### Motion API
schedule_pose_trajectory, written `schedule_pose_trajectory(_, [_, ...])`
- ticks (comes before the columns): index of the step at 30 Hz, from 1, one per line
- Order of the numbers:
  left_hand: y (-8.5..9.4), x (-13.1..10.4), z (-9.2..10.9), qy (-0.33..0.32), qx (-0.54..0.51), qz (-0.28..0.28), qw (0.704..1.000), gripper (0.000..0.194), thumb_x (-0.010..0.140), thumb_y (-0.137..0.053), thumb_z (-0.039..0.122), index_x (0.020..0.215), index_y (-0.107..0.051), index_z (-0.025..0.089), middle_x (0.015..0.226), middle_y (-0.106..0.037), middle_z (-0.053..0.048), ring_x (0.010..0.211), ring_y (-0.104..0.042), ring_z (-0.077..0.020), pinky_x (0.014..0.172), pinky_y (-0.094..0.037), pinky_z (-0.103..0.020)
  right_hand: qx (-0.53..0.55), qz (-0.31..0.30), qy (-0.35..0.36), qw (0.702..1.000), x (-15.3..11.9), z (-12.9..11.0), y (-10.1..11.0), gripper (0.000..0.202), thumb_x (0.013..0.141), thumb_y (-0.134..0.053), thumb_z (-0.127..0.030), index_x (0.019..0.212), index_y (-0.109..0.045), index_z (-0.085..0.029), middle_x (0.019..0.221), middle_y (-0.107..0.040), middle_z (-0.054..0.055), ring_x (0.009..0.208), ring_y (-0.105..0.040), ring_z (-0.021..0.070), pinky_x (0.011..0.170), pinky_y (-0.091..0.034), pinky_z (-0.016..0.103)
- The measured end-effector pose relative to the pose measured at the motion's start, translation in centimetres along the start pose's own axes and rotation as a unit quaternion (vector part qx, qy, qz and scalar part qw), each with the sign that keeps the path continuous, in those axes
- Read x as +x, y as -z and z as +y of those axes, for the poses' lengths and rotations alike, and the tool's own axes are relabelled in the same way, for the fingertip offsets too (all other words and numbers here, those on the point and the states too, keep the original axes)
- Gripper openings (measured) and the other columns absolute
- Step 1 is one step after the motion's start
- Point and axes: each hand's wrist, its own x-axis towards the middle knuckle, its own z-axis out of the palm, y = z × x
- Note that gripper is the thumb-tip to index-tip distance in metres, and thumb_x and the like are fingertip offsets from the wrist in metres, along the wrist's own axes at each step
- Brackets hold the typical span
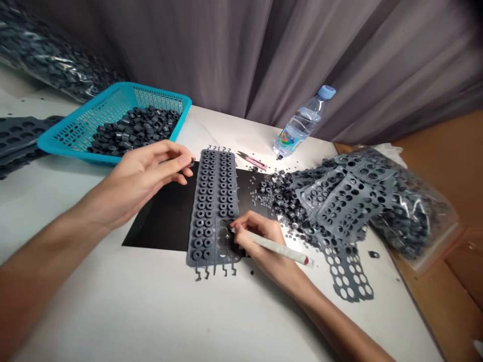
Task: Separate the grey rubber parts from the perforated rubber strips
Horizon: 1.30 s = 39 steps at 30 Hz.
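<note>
A grey moulded rubber sheet (215, 201) with rows of round bushings lies lengthwise in front of me, partly over a black mat (162, 216). Near its lower right corner several holes have no bushing in them. My right hand (260, 236) is closed around a white pen-like tool (277, 246) with a dark red end, its other end among my fingertips at those holes. My left hand (158, 173) is pinched just left of the sheet's upper part, with a small dark piece (192, 163) showing at the fingertips; most of that piece is hidden.
A turquoise basket (81, 153) of loose bushings stands at the left, beside a large plastic bag (49, 58). Pink-handled snips (254, 161) and a water bottle (304, 123) are at the back. Loose bushings (285, 196), punched sheets (339, 196) and a filled bag (415, 221) crowd the right.
</note>
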Motion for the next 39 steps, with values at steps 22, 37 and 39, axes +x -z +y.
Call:
schedule_pose_trajectory(22, [-4.3,-2.0,-1.9,-0.232,0.352,-0.159,0.892,0.018,0.109,-0.055,0.028,0.114,-0.071,0.021,0.115,-0.071,-0.004,0.113,-0.063,-0.0219,0.103,-0.05,-0.038,0.122,0.065,-0.021,0.99,0.7,0.9,0.4,0.004,0.089,-0.066,-0.022,0.09,-0.069,-0.019,0.073,-0.07,-0.001,0.056,-0.063,0.0113,0.049,-0.051,0.02])
schedule_pose_trajectory(37, [-5.9,-3.1,-3.2,-0.256,0.382,-0.252,0.852,0.024,0.111,-0.05,0.019,0.111,-0.074,0.017,0.115,-0.069,-0.008,0.108,-0.063,-0.0241,0.098,-0.053,-0.042,0.091,0.06,-0.001,0.994,0.8,1.0,0.4,0.007,0.093,-0.063,-0.023,0.09,-0.068,-0.019,0.074,-0.069,0.0,0.059,-0.062,0.0128,0.052,-0.05,0.022])
schedule_pose_trajectory(39, [-6.3,-3.4,-3.2,-0.252,0.353,-0.226,0.872,0.024,0.11,-0.05,0.017,0.105,-0.073,0.016,0.11,-0.07,-0.008,0.104,-0.064,-0.0238,0.098,-0.053,-0.042,0.06,0.063,0.004,0.996,0.6,0.8,0.4,0.008,0.094,-0.063,-0.024,0.089,-0.067,-0.019,0.073,-0.067,-0.001,0.06,-0.06,0.0125,0.052,-0.047,0.022])
